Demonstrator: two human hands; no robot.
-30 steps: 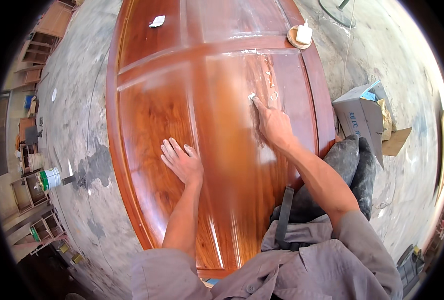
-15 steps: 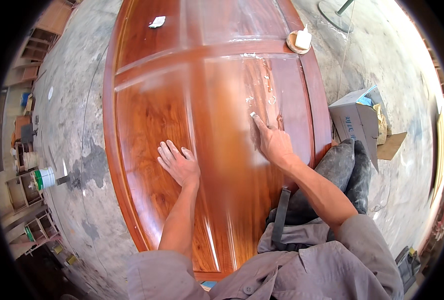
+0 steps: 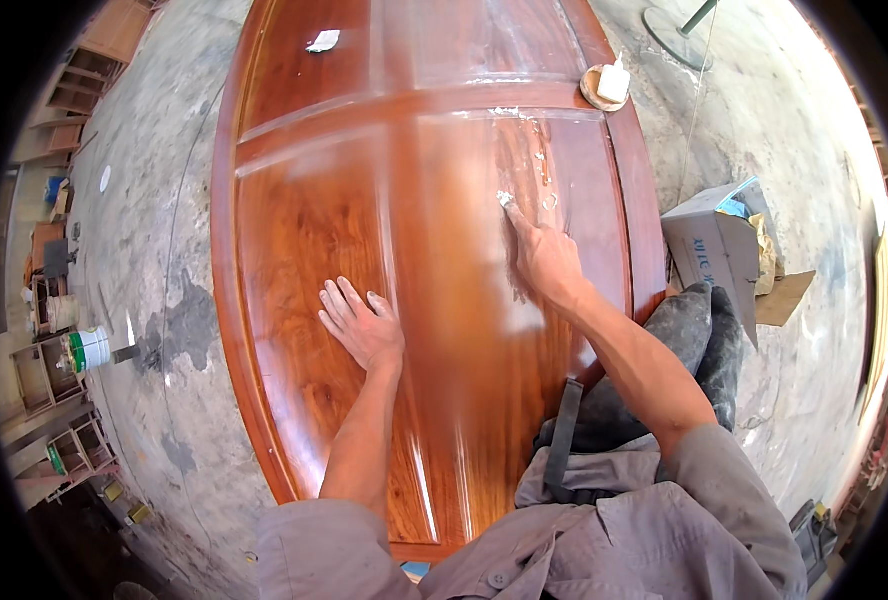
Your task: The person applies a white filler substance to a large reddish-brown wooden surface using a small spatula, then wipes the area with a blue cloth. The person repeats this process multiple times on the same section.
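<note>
A large glossy reddish-brown wooden panel (image 3: pixel 314 230) lies flat, filling the middle of the view. My left hand (image 3: pixel 362 324) rests palm down on it, fingers spread. My right hand (image 3: pixel 542 258) reaches further up the panel, its fingertips pressing a small white dab of paste (image 3: pixel 505 198) onto the wood. White smears (image 3: pixel 542 165) streak the surface just beyond that hand, below a raised crossbar.
A small round dish holding a white block (image 3: pixel 609 84) sits on the panel's right rim. A white scrap (image 3: pixel 323 41) lies at the far end. An open cardboard box (image 3: pixel 719 250) stands on the concrete floor to the right. A white-and-green can (image 3: pixel 89 350) is at left.
My right hand has slid up the panel, away from me, with the white dab under its fingertips. My left hand stays flat in nearly the same spot.
</note>
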